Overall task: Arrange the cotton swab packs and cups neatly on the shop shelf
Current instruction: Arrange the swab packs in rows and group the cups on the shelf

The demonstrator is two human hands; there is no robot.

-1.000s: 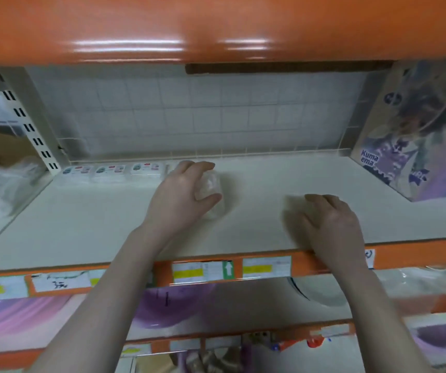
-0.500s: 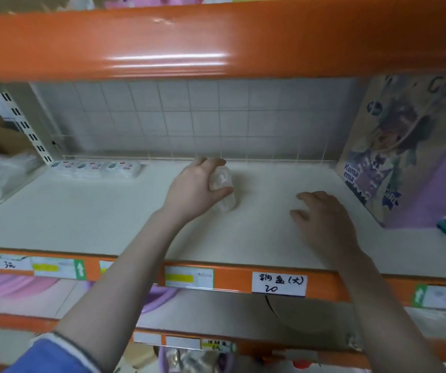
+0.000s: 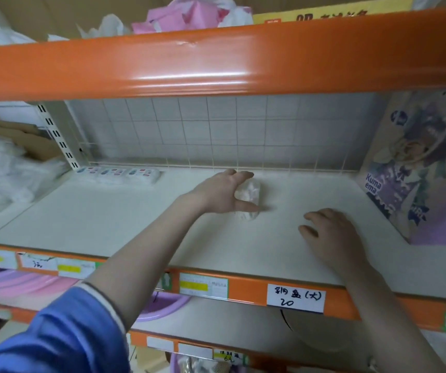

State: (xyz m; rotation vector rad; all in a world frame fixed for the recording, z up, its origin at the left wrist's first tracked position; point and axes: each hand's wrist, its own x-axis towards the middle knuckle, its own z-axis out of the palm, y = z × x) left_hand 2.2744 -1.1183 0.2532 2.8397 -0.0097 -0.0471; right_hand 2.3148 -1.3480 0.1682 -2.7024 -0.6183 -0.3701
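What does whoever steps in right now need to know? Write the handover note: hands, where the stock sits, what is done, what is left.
Left hand: around a clear plastic pack that lies mid-shelf, thumb in front, fingers over the far side; contents too blurred to name.
Right hand: resting palm down on the white shelf, holding nothing.
Stock: a row of cotton swab packs lies along the back left, by the wire grid. A purple picture box leans at the right end.
Done: that back-left row.
Left: place the clear pack, probably in line with the row. No cups can be made out on this shelf.
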